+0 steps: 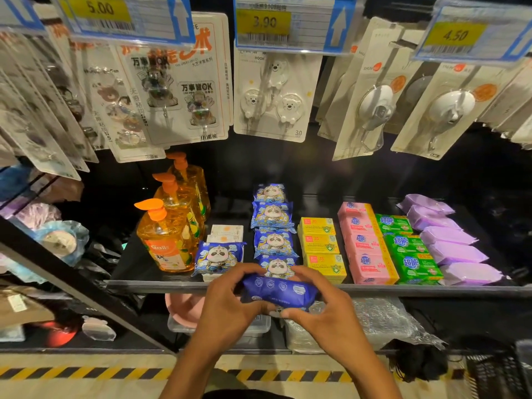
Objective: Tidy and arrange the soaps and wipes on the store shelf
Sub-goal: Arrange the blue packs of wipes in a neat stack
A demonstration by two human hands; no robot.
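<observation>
Both my hands hold one blue wipes pack [280,293] in front of the shelf edge [431,290], back side toward me. My left hand [230,300] grips its left end and my right hand [319,300] grips its right end. Just behind it a row of blue panda wipes packs [273,217] runs toward the back of the shelf. Another panda pack [218,257] lies to the left on top of small white soap boxes [227,231]. Right of the row lie yellow soap boxes [319,244], pink soap bars [365,246], green soap bars [408,251] and purple wipes packs [452,246].
Three orange hand-soap pump bottles [167,240] stand at the shelf's left. Carded hooks [273,96] hang above under price tags [293,23]. On the lower shelf sit a pink basin [181,309], clear boxes and bagged goods [383,321]. A striped floor line [86,372] runs below.
</observation>
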